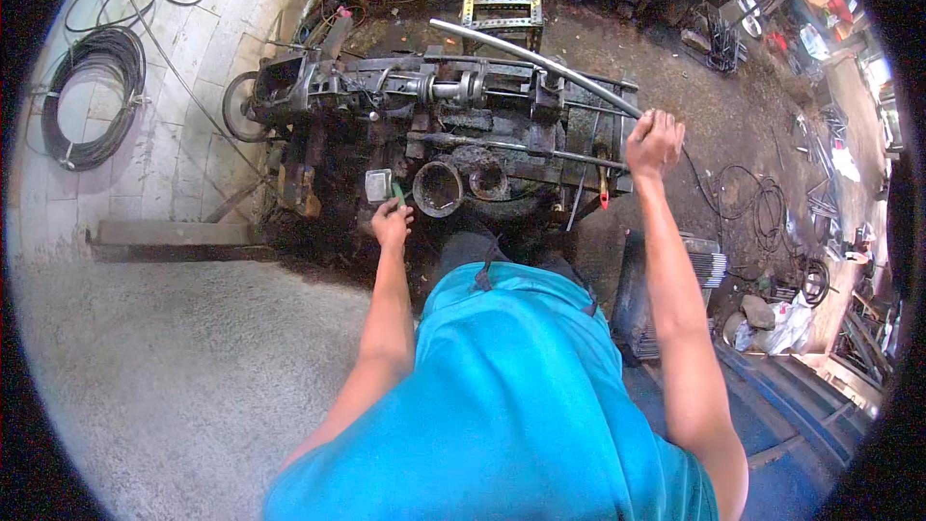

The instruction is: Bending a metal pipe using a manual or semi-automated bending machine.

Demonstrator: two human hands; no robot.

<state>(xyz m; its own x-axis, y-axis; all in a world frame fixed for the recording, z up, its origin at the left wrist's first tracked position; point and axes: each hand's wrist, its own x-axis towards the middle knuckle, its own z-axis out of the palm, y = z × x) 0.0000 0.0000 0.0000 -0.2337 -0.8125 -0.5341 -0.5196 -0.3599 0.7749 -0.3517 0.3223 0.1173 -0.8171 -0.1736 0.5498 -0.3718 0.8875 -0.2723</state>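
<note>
My right hand (656, 143) is closed round the lower end of a long grey metal pipe (540, 62), which slants up to the left above a greasy metal machine (453, 87). Low in front of that machine, my left hand (392, 224) pinches a small tool with a green handle (398, 194). A pale square piece (378, 185) sits at the handle's far end; I cannot tell exactly what kind of tool it is. Just right of my left hand is a round metal bowl (437, 189) with small bits in it. A darker round container (489, 180) lies beside it.
A coil of black cable (95, 98) rests on pale tiles at the left. Behind the machine stands a yellow-and-white metal stand (502, 4). A red-tipped tool (605, 195) hangs by its right end. At right are a finned metal part (709, 268) and loose cables (757, 203).
</note>
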